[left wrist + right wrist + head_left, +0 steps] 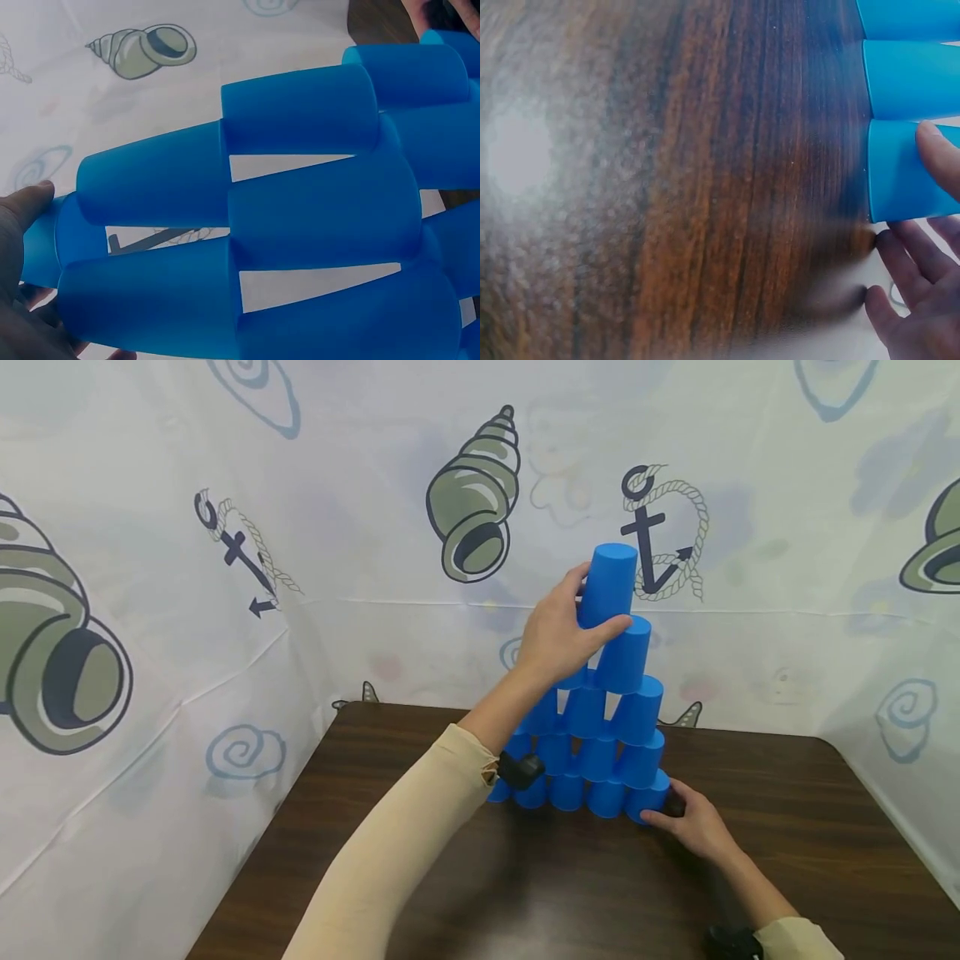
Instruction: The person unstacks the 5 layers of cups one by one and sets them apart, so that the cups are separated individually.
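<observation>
Upside-down blue plastic cups stand stacked in a pyramid, narrowing row by row. At its peak, my left hand [557, 631] grips the top cup [611, 583], thumb on the near side and fingers behind. That cup sits over the upper row, whose right cup [625, 656] is just below the thumb. In the left wrist view, the left hand [16, 259] is round the top cup [39, 244] at the left edge. Low on the right, my right hand [699, 825] holds the end cup [648, 798] of the bottom row between thumb and fingers. My left forearm hides part of the pyramid's left side.
The pyramid stands on a dark wood-grain table [570, 893]. A pale cloth [390, 527] printed with shells and anchors hangs behind the table and along its sides. Neighbouring bottom-row cups [915, 79] stand side by side in the right wrist view.
</observation>
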